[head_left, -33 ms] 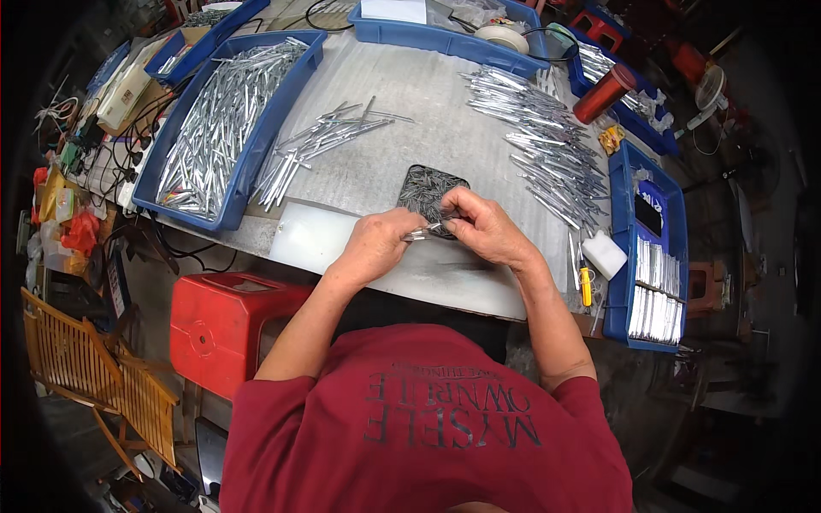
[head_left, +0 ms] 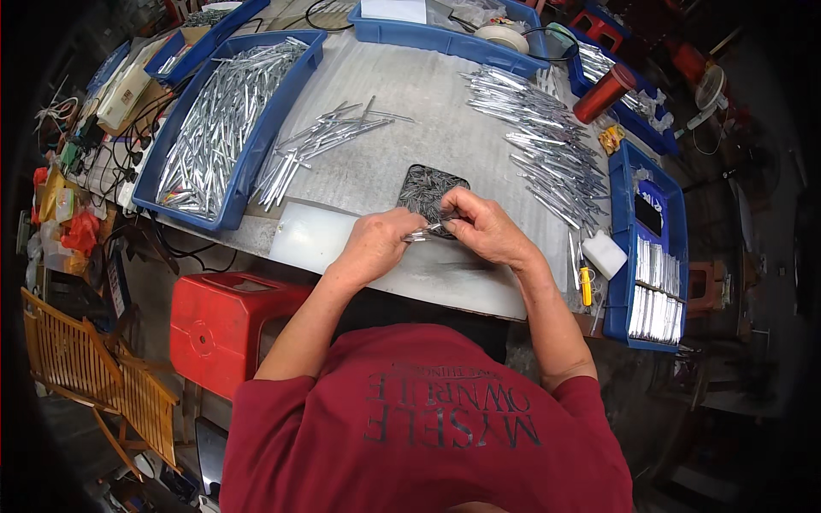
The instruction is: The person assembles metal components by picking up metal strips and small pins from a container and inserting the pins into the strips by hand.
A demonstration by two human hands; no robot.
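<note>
My left hand (head_left: 379, 244) is closed around a few slim silver metal rods (head_left: 416, 235), whose ends stick out past the fingers toward the right. My right hand (head_left: 486, 227) is pinched close to those ends; what lies between its thumb and fingers is too small to make out. Just beyond both hands is a black tray (head_left: 404, 184) full of small dark grey metal pieces (head_left: 432, 192), its near edge partly covered by the hands. To the left a loose pile of silver rods (head_left: 321, 141) lies on the table, and a larger heap of rods (head_left: 547, 145) spreads along the right.
A blue bin (head_left: 235, 184) of rods stands at the left, another blue bin (head_left: 617, 282) with stacked silver pieces at the right. Near it lie a white block (head_left: 605, 255) and a yellow-handled tool (head_left: 586, 286). A red stool (head_left: 214, 333) stands below the table's left edge.
</note>
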